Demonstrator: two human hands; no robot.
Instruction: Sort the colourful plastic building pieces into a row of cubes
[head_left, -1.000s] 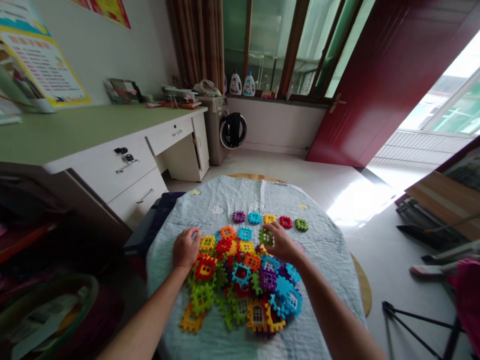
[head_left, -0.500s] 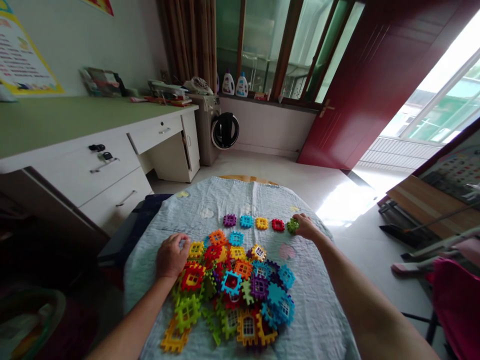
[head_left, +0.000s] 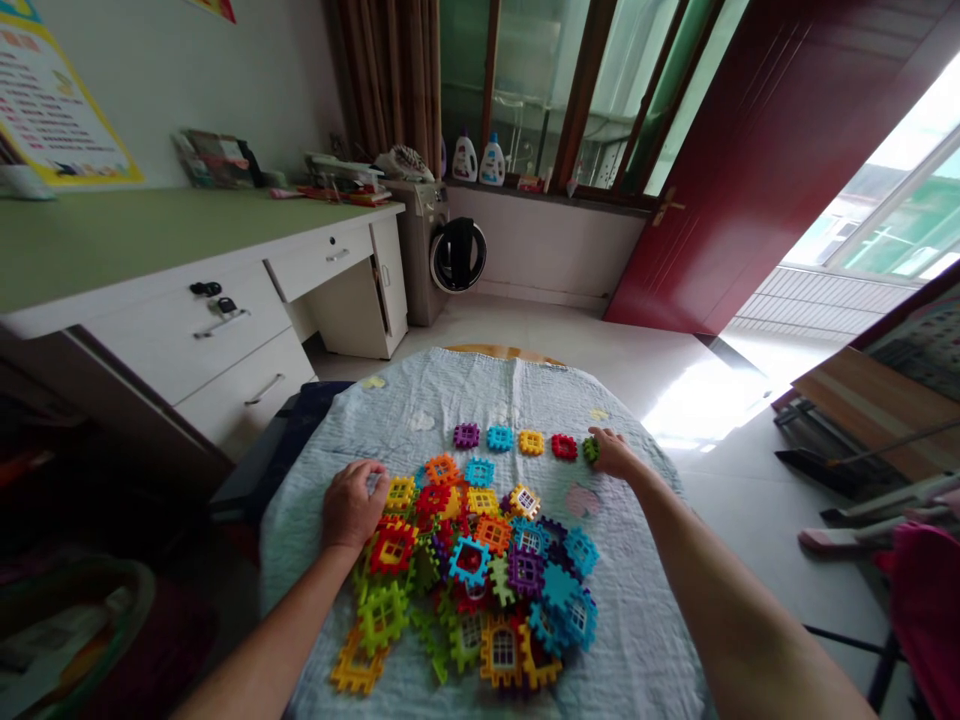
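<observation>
At the right end of a row, my right hand [head_left: 612, 453] has its fingers on a green toothed building block [head_left: 591, 449], which lies on the cloth and is partly covered by the hand. To its left are a red block [head_left: 564, 447], a yellow block [head_left: 531, 443], a light blue block [head_left: 499, 438] and a purple block [head_left: 466, 435], with gaps between them. My left hand [head_left: 355, 506] rests at the left edge of a heap of mixed blocks [head_left: 493, 535], beside a yellow block [head_left: 400, 493]. Its fingers are loosely curled, thumb apart, with nothing visible in them.
A pale blue cloth [head_left: 630, 580] covers the round table. A desk with drawers [head_left: 330, 250] stands to the left, and a washing machine [head_left: 420, 250] behind it. At the right are a red door [head_left: 697, 170] and a pink item [head_left: 926, 600].
The view has shifted slightly, so everything sits a little further right. My right hand stays at the green block, now covering more of it. My left hand stays beside the heap.
</observation>
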